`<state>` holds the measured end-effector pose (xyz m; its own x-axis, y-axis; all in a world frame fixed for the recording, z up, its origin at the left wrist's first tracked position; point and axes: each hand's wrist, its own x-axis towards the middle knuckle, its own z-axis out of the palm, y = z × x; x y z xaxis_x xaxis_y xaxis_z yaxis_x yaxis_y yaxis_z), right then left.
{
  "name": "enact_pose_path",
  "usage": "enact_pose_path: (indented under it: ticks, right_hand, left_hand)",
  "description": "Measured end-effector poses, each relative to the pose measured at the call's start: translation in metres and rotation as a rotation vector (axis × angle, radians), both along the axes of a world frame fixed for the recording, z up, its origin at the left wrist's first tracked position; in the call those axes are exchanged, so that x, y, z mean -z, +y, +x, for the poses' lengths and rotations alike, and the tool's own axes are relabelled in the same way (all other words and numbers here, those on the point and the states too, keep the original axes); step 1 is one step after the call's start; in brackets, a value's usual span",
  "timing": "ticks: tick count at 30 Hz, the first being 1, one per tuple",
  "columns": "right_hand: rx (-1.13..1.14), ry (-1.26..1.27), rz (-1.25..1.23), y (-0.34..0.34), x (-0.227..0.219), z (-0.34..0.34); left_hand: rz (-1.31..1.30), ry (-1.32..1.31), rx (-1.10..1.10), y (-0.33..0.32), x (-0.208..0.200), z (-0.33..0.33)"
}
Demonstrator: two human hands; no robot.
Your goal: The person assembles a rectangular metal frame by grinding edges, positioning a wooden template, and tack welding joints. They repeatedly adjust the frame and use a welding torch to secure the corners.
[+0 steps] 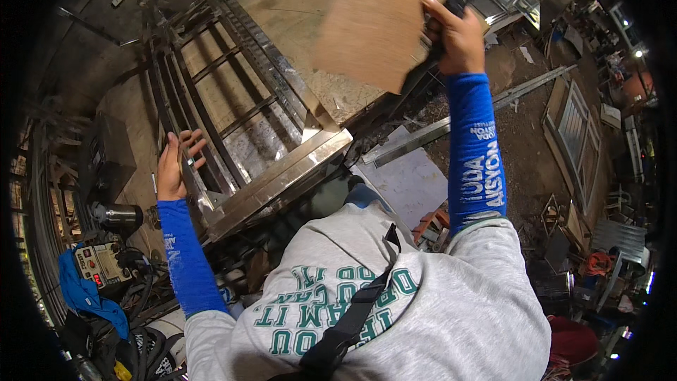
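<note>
My right hand is raised at the upper right, closed on the edge of a brown cardboard piece, which is blurred by motion. Shiny tape runs along the cardboard's top edge. A black object beside the cardboard, partly behind my fingers, is too unclear to name. At the left, my left hand has its fingers spread by the side bars of a welded metal frame. Whether they touch the bars I cannot tell. The frame lies on a worn worktable, its broad shiny end bar toward me.
A welding machine with a blue cloth stands at the lower left, near a metal cylinder and cables. A white sheet and a metal bar lie right of the table. Farther right is a framed panel.
</note>
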<state>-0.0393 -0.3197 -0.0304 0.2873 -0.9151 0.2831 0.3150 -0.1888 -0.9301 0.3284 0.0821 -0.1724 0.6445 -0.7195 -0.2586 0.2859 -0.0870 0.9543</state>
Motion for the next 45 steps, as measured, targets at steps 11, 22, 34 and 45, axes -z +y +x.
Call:
enact_pose_path:
  ticks: [11, 22, 34, 45]
  right_hand:
    - [0.301, 0.431, 0.214, -0.127, 0.342, 0.068]
    - [-0.062, 0.436, 0.408, -0.212, 0.372, 0.080]
    - [0.391, 1.120, 0.005, -0.310, 0.450, -0.077]
    - [0.602, 0.860, -0.018, -0.318, 0.415, -0.085]
  left_hand:
    - [0.816, -0.768, -0.147, 0.046, -0.004, 0.058]
    - [0.848, -1.228, -0.573, 0.010, -0.114, -0.132]
    - [0.533, -1.401, -0.855, -0.104, -0.127, -0.271]
    - [0.363, -1.415, -0.663, -0.100, -0.109, -0.270]
